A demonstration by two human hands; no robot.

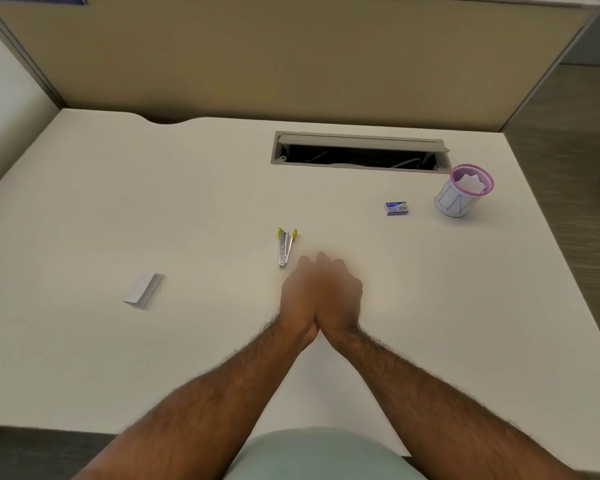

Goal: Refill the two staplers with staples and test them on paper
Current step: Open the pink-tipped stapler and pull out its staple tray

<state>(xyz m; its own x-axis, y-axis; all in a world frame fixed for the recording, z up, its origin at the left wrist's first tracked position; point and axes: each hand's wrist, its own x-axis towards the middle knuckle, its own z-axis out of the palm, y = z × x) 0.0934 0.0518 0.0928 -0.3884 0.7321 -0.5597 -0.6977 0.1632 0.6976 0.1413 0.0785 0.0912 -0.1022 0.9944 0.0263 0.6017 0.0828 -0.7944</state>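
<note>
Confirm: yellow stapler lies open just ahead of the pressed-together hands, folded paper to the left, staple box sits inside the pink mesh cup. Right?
Not quite. The head view shows the staple box on the desk, left of the pink mesh cup and apart from it; the cup holds only paper. The rest stands: yellow stapler open ahead of the pressed-together left hand and right hand, folded paper to the left.

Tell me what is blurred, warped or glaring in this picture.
Head view: the pressed-together left hand and right hand are smeared, fingertips worst; the stapler, staple box and folded paper stay fairly sharp. The wide lens bows the desk edges and the partition. Lighting is soft and even, no glare, faint shadows only.
</note>
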